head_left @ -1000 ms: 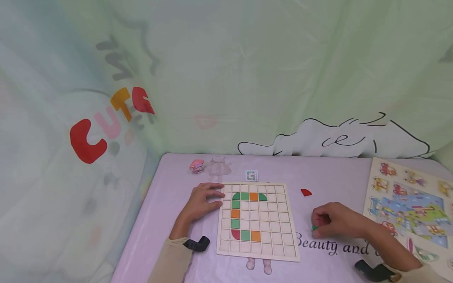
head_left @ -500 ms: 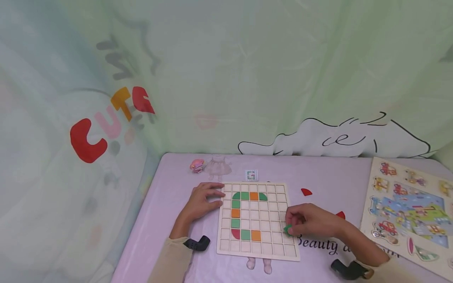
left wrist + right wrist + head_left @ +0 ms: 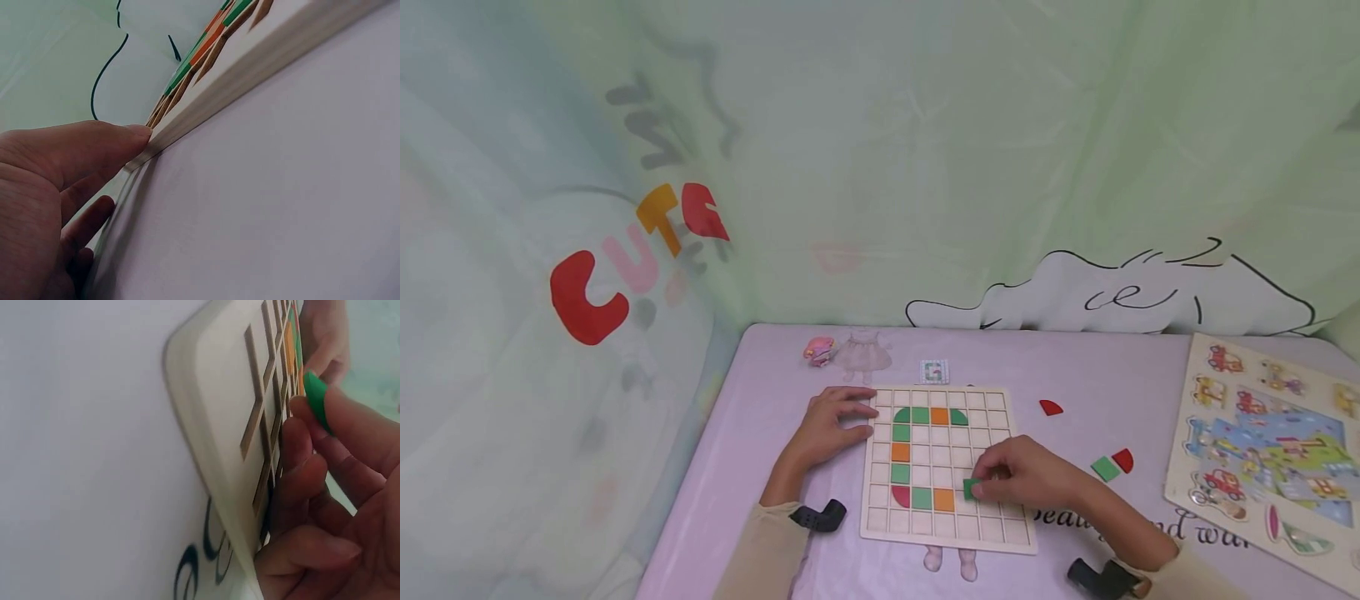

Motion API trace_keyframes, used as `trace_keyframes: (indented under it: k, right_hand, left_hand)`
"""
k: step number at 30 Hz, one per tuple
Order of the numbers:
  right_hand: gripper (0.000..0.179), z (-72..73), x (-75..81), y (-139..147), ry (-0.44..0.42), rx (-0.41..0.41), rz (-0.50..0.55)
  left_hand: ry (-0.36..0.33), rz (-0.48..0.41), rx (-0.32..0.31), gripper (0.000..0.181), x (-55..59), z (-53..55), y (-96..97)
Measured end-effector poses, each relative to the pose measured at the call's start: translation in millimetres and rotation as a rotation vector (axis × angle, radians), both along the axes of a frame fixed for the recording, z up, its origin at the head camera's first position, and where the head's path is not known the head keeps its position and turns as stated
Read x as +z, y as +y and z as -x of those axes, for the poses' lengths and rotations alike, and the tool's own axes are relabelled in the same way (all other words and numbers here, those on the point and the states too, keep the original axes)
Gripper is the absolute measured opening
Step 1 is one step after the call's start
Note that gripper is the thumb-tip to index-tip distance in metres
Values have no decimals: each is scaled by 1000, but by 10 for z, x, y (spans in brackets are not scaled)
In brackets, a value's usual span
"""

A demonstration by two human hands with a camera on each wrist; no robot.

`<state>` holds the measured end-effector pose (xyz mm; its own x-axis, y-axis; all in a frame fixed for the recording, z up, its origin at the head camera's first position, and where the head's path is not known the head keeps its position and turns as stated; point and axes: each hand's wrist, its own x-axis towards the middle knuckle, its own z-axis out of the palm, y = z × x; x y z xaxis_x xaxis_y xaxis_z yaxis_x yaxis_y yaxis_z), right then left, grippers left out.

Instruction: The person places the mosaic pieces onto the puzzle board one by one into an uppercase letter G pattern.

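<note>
A pale wooden grid board (image 3: 925,533) lies on the table, with green, orange and red tiles forming a partial outline in its cells. My right hand (image 3: 1030,475) pinches a small green tile (image 3: 970,488) between thumb and fingers, over the lower right cells and right of an orange tile (image 3: 943,500). In the right wrist view the green tile (image 3: 317,403) is tilted at the fingertips, its edge rounded. Along the board's left edge rests my left hand (image 3: 835,429), fingers spread. The left wrist view has its thumb (image 3: 134,139) touching the board's rim.
To the right lie a green square tile (image 3: 1105,468), a red quarter-round tile (image 3: 1123,460) beside it, and another red quarter-round tile (image 3: 1051,407) farther back. A small pattern card (image 3: 934,372) and a pink figure (image 3: 819,351) are behind the board. A picture puzzle board (image 3: 1180,483) occupies the right side.
My right hand has carried the green tile leftward from the tablecloth to over the grid board, uncovering a green square and a red tile at the right. The left hand has stayed put.
</note>
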<state>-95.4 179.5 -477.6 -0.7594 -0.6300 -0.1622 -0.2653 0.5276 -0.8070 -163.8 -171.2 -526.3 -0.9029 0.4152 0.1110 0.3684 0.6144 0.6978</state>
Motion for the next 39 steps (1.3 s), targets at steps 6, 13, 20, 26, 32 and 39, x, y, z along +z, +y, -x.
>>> trace_keyframes:
  k: [6,13,20,26,32,39]
  right_hand:
    - [7,-21,30,-78,11,-3,-4]
    - [4,-58,51,-162,-8,-15,-40]
    - [13,-71,60,-214,-4,-34,-79]
    - [12,-64,58,-235,-3,-59,-90]
    - [17,-70,37,-254,-4,-106,-101]
    - [23,-70,4,-296,26,-151,-157]
  left_hand:
    - [-6,0,7,22,1,-10,3]
    - [-13,5,13,22,-3,-9,13]
    - [-7,11,18,22,-10,-9,15]
    - [5,11,2,23,6,-1,8]
    - [11,14,0,23,-1,9,5]
    - [15,14,0,22,7,2,4]
